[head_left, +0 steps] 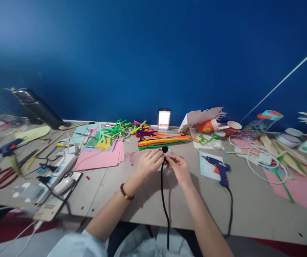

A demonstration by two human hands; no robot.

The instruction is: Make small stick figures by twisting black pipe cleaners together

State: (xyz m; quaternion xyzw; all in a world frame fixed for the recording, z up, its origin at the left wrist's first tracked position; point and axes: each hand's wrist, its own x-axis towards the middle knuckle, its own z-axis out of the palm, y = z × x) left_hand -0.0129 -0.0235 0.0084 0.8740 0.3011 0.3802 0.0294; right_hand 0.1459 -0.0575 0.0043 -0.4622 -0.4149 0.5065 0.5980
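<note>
Both hands meet over the middle of the table around a black pipe cleaner (163, 200). Its long tail hangs down toward my lap, and a dark coiled or bunched end (164, 149) sticks up above my fingers. My left hand (151, 162) has its fingers curled closed on the pipe cleaner just below that end. With thumb and forefinger pinched, my right hand (178, 167) grips it from the other side. Just behind my hands lies a bundle of orange, yellow and green pipe cleaners (166, 142).
A blue glue gun (219, 167) rests on light-blue paper at right, its cord trailing forward. Pink paper sheets (102, 157), a power strip (59, 171) and red-handled scissors (3, 180) lie left. At the back stand a phone (164, 119) and paper cups (209, 125).
</note>
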